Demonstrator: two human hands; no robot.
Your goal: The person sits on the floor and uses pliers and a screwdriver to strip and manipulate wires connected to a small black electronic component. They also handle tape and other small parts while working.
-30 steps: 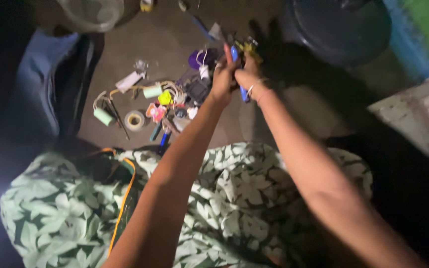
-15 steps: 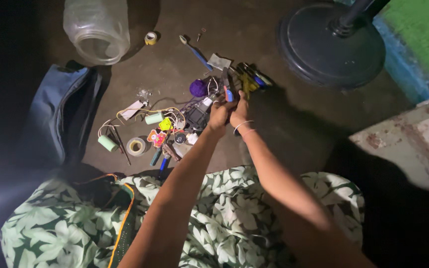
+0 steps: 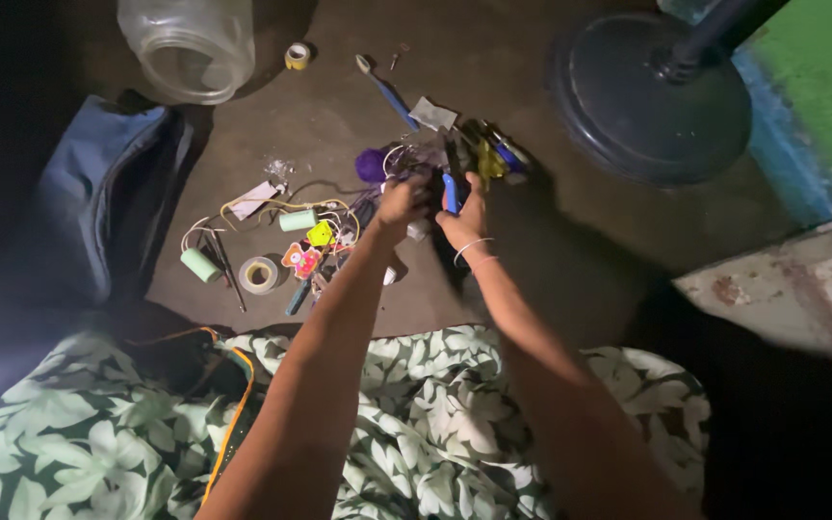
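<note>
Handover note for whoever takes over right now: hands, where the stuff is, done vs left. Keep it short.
Right hand: closed on a blue-handled tool, over the pile of small parts.
Left hand: at the same tool; grip unclear, blurred.
On the floor: green cylinders, tape roll, second small tape roll, clear plastic jar, blue bag, fan base.
Done: tool is in hand.
Left: everything else lies loose on the floor.
</note>
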